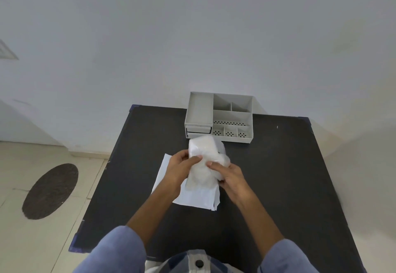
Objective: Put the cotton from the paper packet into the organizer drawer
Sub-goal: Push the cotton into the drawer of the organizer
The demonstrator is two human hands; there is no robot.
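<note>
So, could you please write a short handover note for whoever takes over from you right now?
Left hand: gripping the cotton on its left side.
Right hand: gripping the same cotton on its right side.
The cotton is held above the opened paper packet, which lies flat on the black table.
The organizer stands at the far edge of the table; its drawer sits at the lower left front and looks only slightly pulled out.
Done: cotton is out of the packet.
Left: pull the drawer open, put the cotton inside, probably close it.
</note>
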